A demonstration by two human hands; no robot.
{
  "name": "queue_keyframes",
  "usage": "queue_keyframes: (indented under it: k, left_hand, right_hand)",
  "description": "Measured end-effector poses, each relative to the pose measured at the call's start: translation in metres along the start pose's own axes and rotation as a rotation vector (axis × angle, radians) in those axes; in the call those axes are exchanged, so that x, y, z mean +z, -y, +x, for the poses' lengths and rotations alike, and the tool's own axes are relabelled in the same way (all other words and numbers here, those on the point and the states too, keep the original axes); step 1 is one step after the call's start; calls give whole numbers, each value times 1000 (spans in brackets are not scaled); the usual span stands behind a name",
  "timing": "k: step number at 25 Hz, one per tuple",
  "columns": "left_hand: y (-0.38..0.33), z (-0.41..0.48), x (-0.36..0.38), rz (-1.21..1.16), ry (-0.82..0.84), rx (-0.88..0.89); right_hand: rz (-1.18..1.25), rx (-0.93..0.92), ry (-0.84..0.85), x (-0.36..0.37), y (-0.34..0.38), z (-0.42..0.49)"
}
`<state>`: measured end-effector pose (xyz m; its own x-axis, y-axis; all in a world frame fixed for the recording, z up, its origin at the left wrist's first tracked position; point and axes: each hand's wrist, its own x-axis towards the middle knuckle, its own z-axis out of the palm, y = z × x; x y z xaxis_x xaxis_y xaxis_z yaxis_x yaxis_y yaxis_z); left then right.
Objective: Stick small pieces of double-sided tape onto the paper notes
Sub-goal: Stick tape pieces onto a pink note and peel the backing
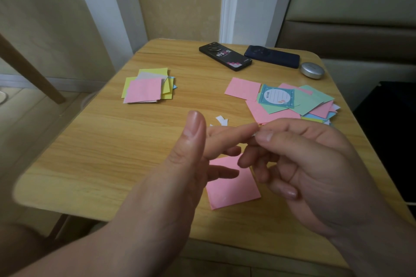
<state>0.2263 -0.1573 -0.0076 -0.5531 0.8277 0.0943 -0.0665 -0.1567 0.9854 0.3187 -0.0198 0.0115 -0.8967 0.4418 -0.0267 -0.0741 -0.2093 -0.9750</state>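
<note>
Right hand (315,164): grip closed, thumb and forefinger pinching a small pale piece of double-sided tape (255,136); only a sliver shows. Left hand (180,175): no grip taken. The thumb is up, the forefinger straight with its tip against the tape piece, the other fingers loosely spread. Both hands hover over the middle of the light wood-grain worktop (101,141).

Directly beneath, toward the near edge: one square pink paper note (231,189), lying flat, partly hidden by the fingers. Just beyond the fingertips: a small white curled scrap (221,120), probably backing. Toward the far left corner: a stack of pink, yellow and grey notes (146,87). Along the right edge: a loose spread of pink, green and blue notes (292,101). At the far edge: a black phone (225,57), a dark blue phone (272,56) and a round silver tin (312,70).

Handling (judgement): the tape piece is near weightless, limp and tacky on both faces, so it is likely to cling to skin. Hold it by its extreme edge and press it down with one fingertip. The note is thin and creases easily, so pin a corner.
</note>
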Motion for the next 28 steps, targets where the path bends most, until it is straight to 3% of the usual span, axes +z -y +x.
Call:
queue_keyframes:
  k: [9, 19, 24, 28]
  left_hand:
    - [-1, 2, 2, -38, -22, -42]
    - [-1, -1, -2, -510, -119, -336]
    - [-19, 16, -26, -341, -300, -236]
    - [-18, 20, -45, -38, -414, -172]
  right_hand:
    - [92, 100, -51, 5, 3, -1]
    - [-92, 14, -99, 2, -15, 3]
    - [-252, 61, -97, -10, -10, 20]
    - [-785, -66, -72, -25, -9, 41]
